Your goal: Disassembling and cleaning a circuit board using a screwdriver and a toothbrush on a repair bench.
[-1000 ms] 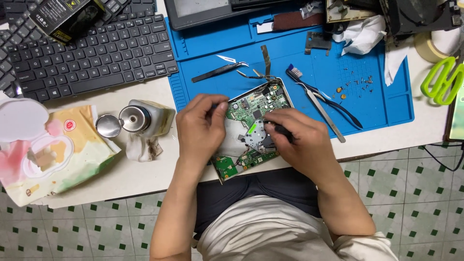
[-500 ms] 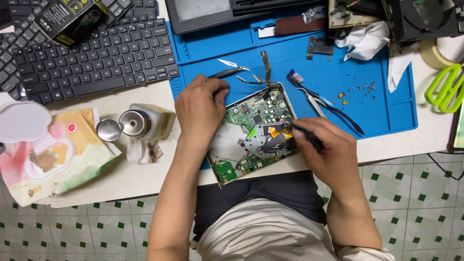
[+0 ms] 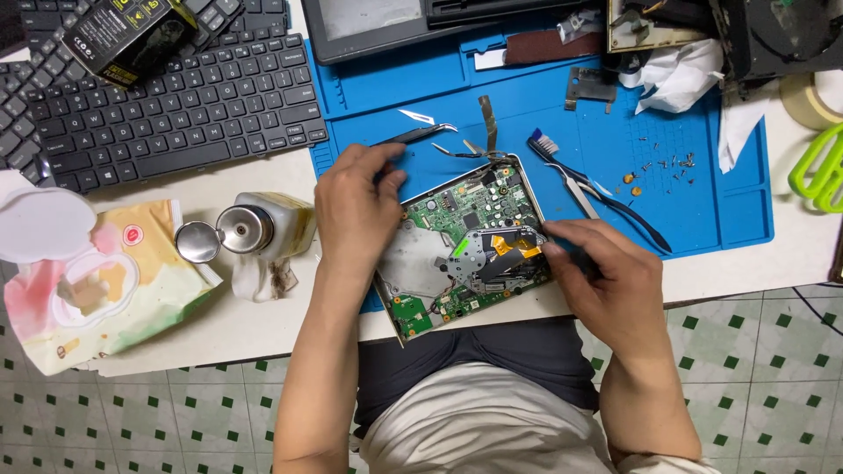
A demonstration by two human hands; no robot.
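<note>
Table: white top with a blue mat [image 3: 702, 211].
Left hand [image 3: 356, 206]: grabs the black tweezers [image 3: 417, 134].
Right hand [image 3: 606, 281]: pinches a dark tool beside the green circuit board [image 3: 465, 211].

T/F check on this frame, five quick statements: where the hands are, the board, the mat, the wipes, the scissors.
1. The left hand rests on the left side of the circuit board. True.
2. The right hand is lifted clear of the board. False: its fingertips touch the board's right edge, by the orange ribbon.
3. The board lies partly on the blue mat, at the near edge of the table. True.
4. The pack of wipes sits on the blue mat. False: it lies on the white table, far left, with its lid flipped open.
5. The green scissors are in the right hand. False: they lie untouched at the right edge of the view.
</note>
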